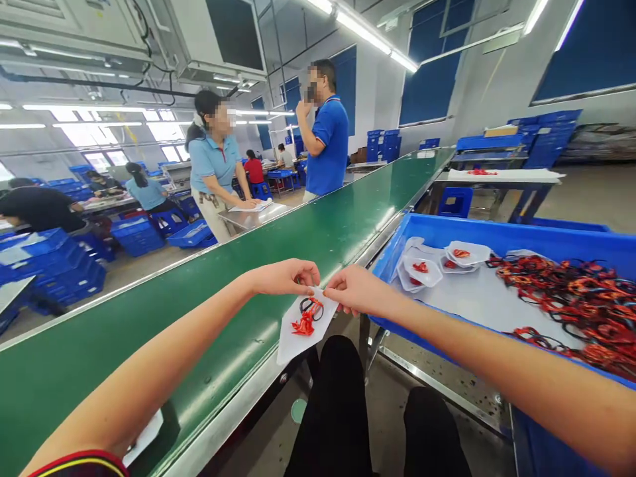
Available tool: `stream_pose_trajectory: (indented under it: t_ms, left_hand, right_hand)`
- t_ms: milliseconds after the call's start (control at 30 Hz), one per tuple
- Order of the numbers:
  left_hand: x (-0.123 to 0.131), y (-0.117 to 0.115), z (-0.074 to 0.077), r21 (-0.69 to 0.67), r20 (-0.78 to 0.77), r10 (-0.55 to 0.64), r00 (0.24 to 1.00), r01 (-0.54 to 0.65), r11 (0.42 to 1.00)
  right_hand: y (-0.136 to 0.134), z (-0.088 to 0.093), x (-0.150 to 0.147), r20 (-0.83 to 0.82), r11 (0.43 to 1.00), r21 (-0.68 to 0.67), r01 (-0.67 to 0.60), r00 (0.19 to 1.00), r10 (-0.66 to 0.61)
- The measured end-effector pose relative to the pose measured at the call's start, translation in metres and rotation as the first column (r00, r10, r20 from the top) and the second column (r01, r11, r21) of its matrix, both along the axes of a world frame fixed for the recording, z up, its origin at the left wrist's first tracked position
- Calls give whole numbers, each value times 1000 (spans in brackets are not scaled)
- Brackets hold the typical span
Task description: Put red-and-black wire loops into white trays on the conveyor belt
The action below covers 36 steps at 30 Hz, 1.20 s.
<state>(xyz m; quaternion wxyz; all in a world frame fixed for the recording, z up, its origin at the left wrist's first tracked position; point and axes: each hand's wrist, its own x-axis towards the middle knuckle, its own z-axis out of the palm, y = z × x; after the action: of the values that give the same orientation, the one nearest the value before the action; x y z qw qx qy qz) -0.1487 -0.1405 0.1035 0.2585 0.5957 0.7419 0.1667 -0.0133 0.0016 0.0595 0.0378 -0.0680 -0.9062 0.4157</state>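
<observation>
A small clear plastic bag (pixel 303 331) hangs between my two hands over the edge of the green conveyor belt (pixel 209 318). Inside it lie a red and black cord piece and a black ring. My left hand (pixel 288 276) pinches the bag's top edge from the left. My right hand (pixel 355 289) pinches the same edge from the right, fingers closed. My knees in black trousers show below the bag.
A blue tray (pixel 501 233) at right holds several filled white bags (pixel 437 265) and a heap of red-black cords (pixel 571 298). Two people in blue shirts stand across the belt beside a metal table (pixel 253 215). Blue crates stack at left and far back.
</observation>
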Motion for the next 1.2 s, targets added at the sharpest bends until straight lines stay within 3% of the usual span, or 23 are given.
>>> stream_pose_trajectory:
  t_ms: [100, 233, 300, 400, 933, 1200]
  left_hand:
    - [-13, -36, -15, 77, 38, 103, 994, -105, 991]
    - [-22, -91, -35, 242, -22, 354, 935, -338, 909]
    - [-22, -115, -44, 202, -7, 447, 895, -436, 877]
    - [-17, -138, -54, 133, 60, 490, 870, -493, 860]
    - [-13, -149, -82, -7, 97, 642, 760, -645, 764]
    - [-10, -151, -81, -147, 295, 700, 650, -693, 705]
  right_hand:
    - [-25, -12, -16, -24, 998, 53, -25, 999, 27]
    - [-47, -27, -36, -3, 999, 23, -30, 1000, 30]
    - [-52, -35, -46, 23, 1000, -2, -27, 999, 27]
    - [-59, -44, -58, 59, 998, -39, -39, 997, 41]
    - [-89, -60, -75, 106, 988, -116, -103, 988, 116]
    - [-97, -67, -77, 106, 981, -153, -114, 986, 132]
